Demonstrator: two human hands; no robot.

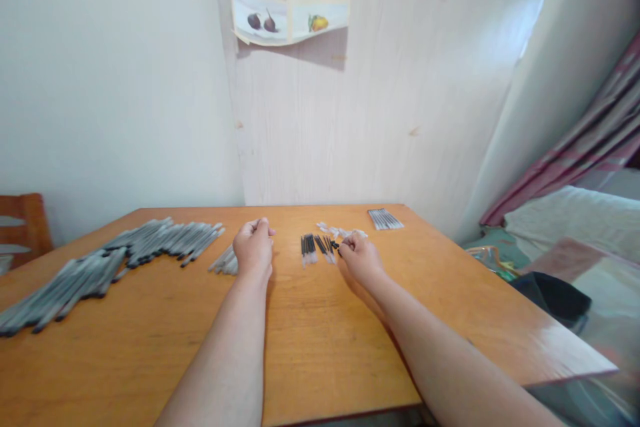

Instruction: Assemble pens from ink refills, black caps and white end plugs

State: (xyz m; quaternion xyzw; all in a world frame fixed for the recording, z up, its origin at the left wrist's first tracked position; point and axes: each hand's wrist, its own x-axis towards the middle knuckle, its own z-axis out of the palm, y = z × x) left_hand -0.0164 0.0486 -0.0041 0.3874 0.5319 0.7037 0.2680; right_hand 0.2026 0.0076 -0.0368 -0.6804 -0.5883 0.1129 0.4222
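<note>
My left hand (254, 248) is closed above the table, thumb against the curled fingers; anything inside is hidden. Just left of it lie some clear pen barrels (224, 261), partly covered by the hand. Low over the table, my right hand (361, 257) has its fingertips pinched together beside a few small black pieces (335, 245); what they grip is too small to make out. Between the hands, slim black refills with clear ends (309, 250) lie side by side. Small clear caps (327, 228) are scattered behind the right hand.
Large piles of clear pen tubes with black ends (170, 240) spread over the table's left side. A neat row of pens (385, 219) lies at the back right. A wall stands behind the wooden table (310, 340); a dark bin (553, 297) is beyond its right edge.
</note>
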